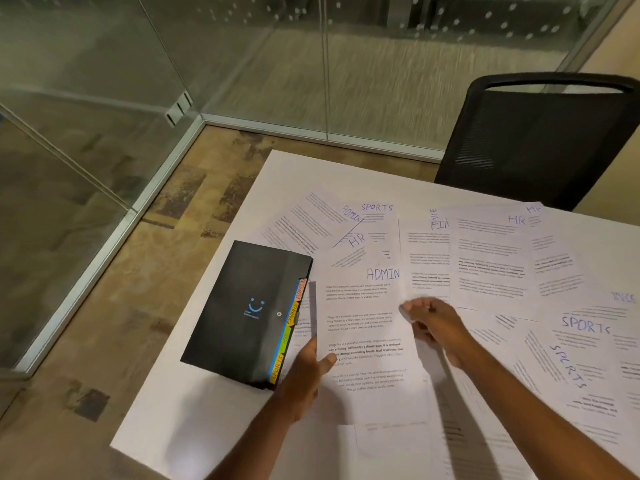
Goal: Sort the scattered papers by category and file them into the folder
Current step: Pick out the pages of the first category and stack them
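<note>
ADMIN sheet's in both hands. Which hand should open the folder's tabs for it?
Likely left. The left hand grips the ADMIN sheet at its edge right beside the folder and its coloured tabs; the right hand holds the far edge, across the sheet.

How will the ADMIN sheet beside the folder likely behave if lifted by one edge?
Probably floppy: the ADMIN sheet is a single thin page, so it should sag. Likely light, and apt to slide on the smooth table.
</note>
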A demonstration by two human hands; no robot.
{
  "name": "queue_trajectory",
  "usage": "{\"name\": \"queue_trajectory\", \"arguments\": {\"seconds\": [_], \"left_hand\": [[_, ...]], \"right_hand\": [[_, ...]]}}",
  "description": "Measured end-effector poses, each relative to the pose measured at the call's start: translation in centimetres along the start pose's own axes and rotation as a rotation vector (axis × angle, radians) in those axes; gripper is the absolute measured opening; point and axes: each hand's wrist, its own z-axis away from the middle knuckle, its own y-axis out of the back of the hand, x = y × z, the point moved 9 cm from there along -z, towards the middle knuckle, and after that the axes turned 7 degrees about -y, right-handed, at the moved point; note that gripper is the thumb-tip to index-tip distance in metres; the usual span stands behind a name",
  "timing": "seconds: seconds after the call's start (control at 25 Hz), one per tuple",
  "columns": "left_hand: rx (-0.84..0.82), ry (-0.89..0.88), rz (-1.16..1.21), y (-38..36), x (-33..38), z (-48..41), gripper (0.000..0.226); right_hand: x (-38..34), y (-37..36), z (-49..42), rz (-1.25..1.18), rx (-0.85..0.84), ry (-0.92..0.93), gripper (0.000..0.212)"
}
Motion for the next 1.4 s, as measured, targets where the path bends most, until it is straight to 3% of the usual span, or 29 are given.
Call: {"name": "queue_trajectory", "arguments": {"seconds": [0.16, 0.44, 0.64, 0.76, 0.96, 1.16, 1.4], "left_hand": [[0.056, 0.039, 0.029, 4.0, -0.8, -2.2, 0.051], [0.057, 0.111, 0.140, 5.6, -1.2, -3.9, 0.045], [-0.017, 0.154, 0.185, 5.8, -1.7, -4.2, 0.042], [-0.046, 0.152, 0.178, 6.1, -1.5, -4.3, 0.042], [-0.053, 0.158, 0.147, 6.6, -1.3, -4.3, 0.041], [-0.060, 0.154, 0.110, 6.8, -1.1, -4.2, 0.041], [-0.085, 0.142, 0.031, 7.0, -0.5, -4.0, 0.040]], "right_hand": [[-7.9, -3.2, -7.5, 0.229, 0.008, 0.162, 0.053], [-15.8, -7.3, -17.4, 0.355, 0.260, 0.149, 0.042], [-17.0, -9.0, -20.8, 0.635, 0.337, 0.049, 0.072], [-17.1, -9.2, -21.7, 0.614, 0.408, 0.015, 0.082], [-17.1, -9.9, -22.2, 0.328, 0.442, 0.020, 0.047], [-17.4, -12.1, -21.4, 0.354, 0.273, 0.084, 0.041], [-20.0, -11.5, -18.2, 0.221, 0.300, 0.189, 0.025]]}}
